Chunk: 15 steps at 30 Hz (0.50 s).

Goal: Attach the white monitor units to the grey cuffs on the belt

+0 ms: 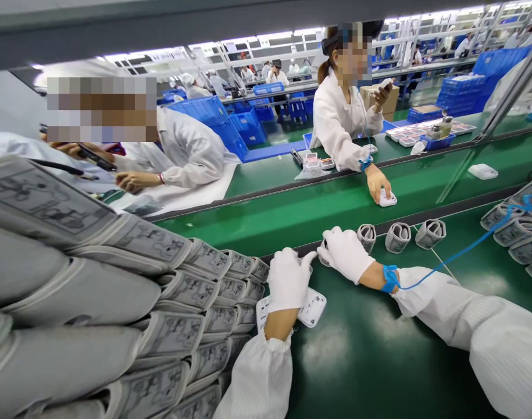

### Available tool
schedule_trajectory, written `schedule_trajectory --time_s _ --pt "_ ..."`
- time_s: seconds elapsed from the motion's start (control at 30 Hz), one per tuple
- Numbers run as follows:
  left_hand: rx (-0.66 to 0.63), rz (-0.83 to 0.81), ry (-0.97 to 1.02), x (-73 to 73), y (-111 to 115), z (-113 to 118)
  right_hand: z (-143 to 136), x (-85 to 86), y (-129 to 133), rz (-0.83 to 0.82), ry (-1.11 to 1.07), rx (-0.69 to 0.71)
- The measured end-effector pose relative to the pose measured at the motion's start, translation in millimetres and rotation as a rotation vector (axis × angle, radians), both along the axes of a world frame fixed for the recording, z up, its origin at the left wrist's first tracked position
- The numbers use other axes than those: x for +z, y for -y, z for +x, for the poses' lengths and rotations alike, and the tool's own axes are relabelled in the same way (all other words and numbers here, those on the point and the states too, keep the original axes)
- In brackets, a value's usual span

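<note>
My right hand [345, 256], in a white glove with a blue wrist strap, has its fingers closed round a rolled grey cuff [325, 259] at the far edge of the green bench. Most of that cuff is hidden by the fingers. Just left of it, my gloved left hand [288, 280] has bent fingers and a thumb pointing right; what lies under the fingers is hidden. Beneath that wrist, white plastic housings [313, 307] lie on the bench. Three more rolled grey cuffs [397, 237] stand in a row to the right of my right hand.
Stacked grey cuffs [170, 334] with printed drawings fill the left side. More rolled cuffs [516, 230] sit at the right, crossed by a blue cord [457, 256]. Beyond the bench edge runs a green conveyor [248, 218], where a co-worker's hand [378, 183] touches a white housing [388, 198].
</note>
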State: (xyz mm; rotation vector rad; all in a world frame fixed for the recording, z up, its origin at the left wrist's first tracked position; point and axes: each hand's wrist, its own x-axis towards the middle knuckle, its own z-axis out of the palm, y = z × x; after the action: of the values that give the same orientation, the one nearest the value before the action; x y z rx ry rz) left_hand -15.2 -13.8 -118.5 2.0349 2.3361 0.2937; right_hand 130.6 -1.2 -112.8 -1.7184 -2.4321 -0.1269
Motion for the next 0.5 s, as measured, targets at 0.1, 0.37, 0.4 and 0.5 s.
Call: schedule_trajectory --time_s 0.1,0.37,0.4,0.5 --pt "-0.020 -0.029 -0.150 5.1 2 -2 -2 -2.4 4 0.024 0.002 0.079" --pt "-0.156 0.054 -0.243 22.5 14 -4 0 4.0 17 0.173 -0.104 0.178" --pt "-0.160 0.091 -0.229 26.1 16 -3 3 7.4 21 0.215 -0.128 0.197" --pt "-0.205 0.303 -0.156 36.6 32 8 17 15.9 36 0.346 -0.174 0.243"
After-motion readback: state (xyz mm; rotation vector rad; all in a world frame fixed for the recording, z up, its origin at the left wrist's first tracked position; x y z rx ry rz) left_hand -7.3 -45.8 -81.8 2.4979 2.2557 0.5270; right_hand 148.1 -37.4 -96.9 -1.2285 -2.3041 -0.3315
